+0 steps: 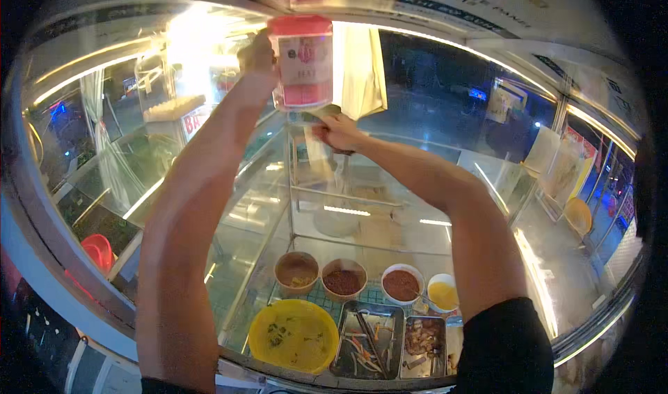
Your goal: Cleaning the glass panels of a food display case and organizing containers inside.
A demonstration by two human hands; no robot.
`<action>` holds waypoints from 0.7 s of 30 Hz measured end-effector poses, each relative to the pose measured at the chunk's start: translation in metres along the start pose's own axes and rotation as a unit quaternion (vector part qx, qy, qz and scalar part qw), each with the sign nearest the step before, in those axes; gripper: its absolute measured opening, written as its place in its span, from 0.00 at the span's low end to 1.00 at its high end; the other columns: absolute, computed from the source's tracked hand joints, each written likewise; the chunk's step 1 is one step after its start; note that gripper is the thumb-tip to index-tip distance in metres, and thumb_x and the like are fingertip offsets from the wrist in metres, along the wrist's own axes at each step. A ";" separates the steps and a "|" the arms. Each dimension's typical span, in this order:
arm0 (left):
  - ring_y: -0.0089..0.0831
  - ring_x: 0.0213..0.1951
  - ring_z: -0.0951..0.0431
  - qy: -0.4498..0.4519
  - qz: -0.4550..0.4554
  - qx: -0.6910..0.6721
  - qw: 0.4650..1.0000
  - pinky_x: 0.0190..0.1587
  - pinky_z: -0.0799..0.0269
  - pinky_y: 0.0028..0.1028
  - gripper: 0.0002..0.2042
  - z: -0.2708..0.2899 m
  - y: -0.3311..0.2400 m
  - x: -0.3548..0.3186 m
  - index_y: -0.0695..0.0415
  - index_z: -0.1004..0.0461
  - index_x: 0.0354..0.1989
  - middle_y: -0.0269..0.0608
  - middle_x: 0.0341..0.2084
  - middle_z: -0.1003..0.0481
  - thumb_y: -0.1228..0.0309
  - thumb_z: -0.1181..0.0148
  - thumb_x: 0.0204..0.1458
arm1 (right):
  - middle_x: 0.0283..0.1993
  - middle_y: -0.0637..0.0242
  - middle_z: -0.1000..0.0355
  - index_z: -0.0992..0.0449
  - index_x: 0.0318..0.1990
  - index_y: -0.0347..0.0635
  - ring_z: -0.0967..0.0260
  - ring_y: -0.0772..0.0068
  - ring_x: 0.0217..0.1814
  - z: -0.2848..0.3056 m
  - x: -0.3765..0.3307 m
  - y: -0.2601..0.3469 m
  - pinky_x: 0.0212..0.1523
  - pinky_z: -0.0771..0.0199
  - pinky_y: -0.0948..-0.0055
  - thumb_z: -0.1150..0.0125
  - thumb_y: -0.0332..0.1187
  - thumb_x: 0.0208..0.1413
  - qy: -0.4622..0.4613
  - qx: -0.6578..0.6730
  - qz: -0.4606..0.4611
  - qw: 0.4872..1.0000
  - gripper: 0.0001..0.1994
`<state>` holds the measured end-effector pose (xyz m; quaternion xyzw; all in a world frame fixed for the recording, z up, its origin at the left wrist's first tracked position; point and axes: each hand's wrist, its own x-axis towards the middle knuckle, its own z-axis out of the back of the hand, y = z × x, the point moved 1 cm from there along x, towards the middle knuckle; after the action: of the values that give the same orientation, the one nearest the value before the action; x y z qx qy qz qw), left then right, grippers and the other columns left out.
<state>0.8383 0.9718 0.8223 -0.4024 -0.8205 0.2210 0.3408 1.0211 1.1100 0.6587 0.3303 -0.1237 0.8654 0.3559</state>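
Up high near the middle is a clear plastic jar (305, 91) with a pink lid, a pale label and pink contents. My left hand (257, 51) is closed at its left edge, the fingers blurred against a bright light. Just below the jar's base, my right hand (338, 131) reaches over the glass case with its fingers curled. Something thin and greenish shows at those fingers, and a pale smear hangs beneath them; motion blur hides what it is. Both arms are raised and stretched forward above the case.
Inside the glass case (289, 206) are a yellow plate (293, 363), a metal tray (369, 366) with tongs and strips of food, a tray of brown pieces (423, 338), and several bowls (402, 269) of toppings. A red plastic stool (99, 252) stands outside, left.
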 end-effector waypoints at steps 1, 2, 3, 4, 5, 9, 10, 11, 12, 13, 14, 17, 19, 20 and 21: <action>0.21 0.15 0.40 0.011 0.001 0.004 1.000 0.18 0.43 0.23 0.11 -0.001 0.005 0.002 0.51 0.33 0.20 0.30 0.14 0.37 0.63 0.38 0.44 | 0.44 0.53 0.31 0.27 0.44 0.45 0.33 0.56 0.44 -0.008 0.013 0.009 0.43 0.33 0.60 0.52 0.36 0.52 0.039 0.043 -0.013 0.998 0.14; 0.21 0.15 0.40 0.017 -0.036 0.012 0.999 0.19 0.43 0.23 0.11 -0.007 0.011 -0.002 0.50 0.33 0.19 0.30 0.14 0.37 0.62 0.38 0.43 | 0.54 0.48 0.35 0.27 0.47 0.47 0.37 0.48 0.55 -0.011 0.020 0.011 0.54 0.37 0.53 0.53 0.37 0.52 0.079 0.084 -0.031 0.993 0.16; 0.22 0.16 0.40 0.005 -0.034 0.015 0.999 0.19 0.43 0.24 0.11 -0.001 0.007 -0.003 0.50 0.32 0.20 0.29 0.14 0.37 0.61 0.38 0.43 | 0.54 0.48 0.35 0.27 0.47 0.47 0.37 0.48 0.55 -0.011 0.026 0.028 0.54 0.37 0.53 0.53 0.37 0.52 0.086 0.092 -0.032 0.991 0.16; 0.22 0.16 0.40 -0.002 -0.026 0.016 1.000 0.20 0.43 0.24 0.10 0.002 0.010 -0.002 0.51 0.31 0.21 0.29 0.14 0.37 0.61 0.37 0.43 | 0.50 0.51 0.32 0.26 0.46 0.47 0.33 0.51 0.51 -0.003 0.027 0.041 0.52 0.35 0.55 0.53 0.35 0.50 0.140 0.146 -0.058 0.978 0.16; 0.22 0.16 0.40 -0.002 -0.018 0.017 1.000 0.20 0.43 0.24 0.10 0.003 0.014 -0.001 0.51 0.31 0.21 0.29 0.14 0.37 0.61 0.37 0.43 | 0.46 0.53 0.28 0.26 0.45 0.46 0.30 0.55 0.47 0.008 0.024 0.050 0.49 0.32 0.57 0.53 0.33 0.48 0.189 0.197 -0.084 0.958 0.16; 0.22 0.17 0.40 -0.003 -0.015 0.114 0.993 0.21 0.43 0.24 0.11 0.022 0.020 0.010 0.54 0.29 0.25 0.29 0.14 0.38 0.61 0.38 0.43 | 0.35 0.56 0.25 0.27 0.47 0.46 0.27 0.61 0.35 0.068 -0.022 0.094 0.42 0.28 0.64 0.53 0.33 0.45 0.243 0.268 -0.119 0.925 0.19; 0.21 0.17 0.40 0.004 -0.018 0.136 0.990 0.22 0.43 0.23 0.11 0.019 0.025 0.006 0.55 0.28 0.27 0.29 0.14 0.38 0.60 0.38 0.44 | 0.35 0.56 0.25 0.27 0.47 0.46 0.27 0.61 0.35 0.087 -0.040 0.096 0.42 0.28 0.64 0.53 0.33 0.45 0.241 0.262 -0.133 0.925 0.19; 0.21 0.17 0.41 0.005 -0.010 0.135 0.991 0.22 0.44 0.23 0.12 0.017 0.031 -0.003 0.56 0.28 0.28 0.30 0.14 0.38 0.59 0.40 0.46 | 0.37 0.56 0.29 0.28 0.49 0.45 0.30 0.62 0.38 0.098 -0.055 0.094 0.42 0.30 0.64 0.53 0.31 0.45 0.225 0.214 -0.090 0.946 0.20; 0.20 0.17 0.42 0.054 -0.055 0.107 0.991 0.22 0.44 0.24 0.13 0.020 0.042 0.000 0.57 0.27 0.30 0.30 0.14 0.38 0.59 0.42 0.47 | 0.39 0.57 0.33 0.29 0.50 0.44 0.33 0.63 0.41 0.109 -0.072 0.093 0.42 0.32 0.64 0.52 0.30 0.44 0.209 0.165 -0.046 0.963 0.21; 0.20 0.16 0.42 0.082 -0.051 0.076 0.992 0.21 0.45 0.24 0.12 0.013 0.048 -0.017 0.56 0.28 0.27 0.29 0.13 0.39 0.59 0.42 0.48 | 0.43 0.54 0.35 0.31 0.50 0.44 0.38 0.55 0.50 0.127 -0.097 0.093 0.52 0.40 0.61 0.51 0.33 0.44 0.180 0.144 -0.017 0.973 0.21; 0.20 0.16 0.43 0.106 -0.050 0.048 0.992 0.21 0.45 0.25 0.11 0.011 0.050 -0.030 0.55 0.29 0.24 0.29 0.13 0.40 0.60 0.43 0.48 | 0.43 0.54 0.35 0.31 0.50 0.44 0.38 0.55 0.50 0.140 -0.116 0.095 0.52 0.40 0.61 0.51 0.33 0.44 0.180 0.142 -0.028 0.973 0.21; 0.20 0.14 0.44 0.013 -0.006 0.132 0.991 0.19 0.46 0.25 0.13 0.019 0.060 -0.020 0.52 0.32 0.18 0.29 0.10 0.41 0.60 0.43 0.48 | 0.43 0.53 0.36 0.33 0.49 0.43 0.38 0.53 0.48 0.180 -0.163 0.101 0.52 0.40 0.62 0.51 0.33 0.45 0.159 0.100 0.016 0.982 0.20; 0.20 0.14 0.45 0.010 0.000 0.155 0.988 0.19 0.47 0.25 0.13 0.030 0.069 -0.005 0.51 0.33 0.16 0.29 0.09 0.42 0.60 0.42 0.48 | 0.43 0.51 0.34 0.32 0.49 0.50 0.37 0.49 0.49 0.205 -0.189 0.093 0.50 0.37 0.57 0.48 0.44 0.47 0.152 0.066 -0.004 0.986 0.20; 0.20 0.13 0.45 0.004 0.006 0.175 0.985 0.18 0.47 0.25 0.15 0.036 0.077 0.003 0.50 0.35 0.14 0.29 0.09 0.42 0.60 0.42 0.47 | 0.42 0.52 0.35 0.33 0.49 0.48 0.38 0.50 0.49 0.217 -0.201 0.082 0.51 0.38 0.59 0.48 0.40 0.48 0.144 0.050 -0.018 0.988 0.19; 0.20 0.14 0.44 -0.031 -0.021 0.252 0.967 0.18 0.47 0.26 0.14 0.042 0.080 0.013 0.52 0.34 0.16 0.29 0.10 0.40 0.60 0.43 0.48 | 0.41 0.53 0.35 0.34 0.49 0.45 0.40 0.52 0.49 0.229 -0.212 0.071 0.51 0.40 0.60 0.49 0.37 0.48 0.136 0.037 -0.028 0.990 0.19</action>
<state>0.8424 1.0248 0.7484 -0.2792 -0.7564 0.4261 0.4103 1.1948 0.8433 0.6921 0.2256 -0.0325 0.8961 0.3809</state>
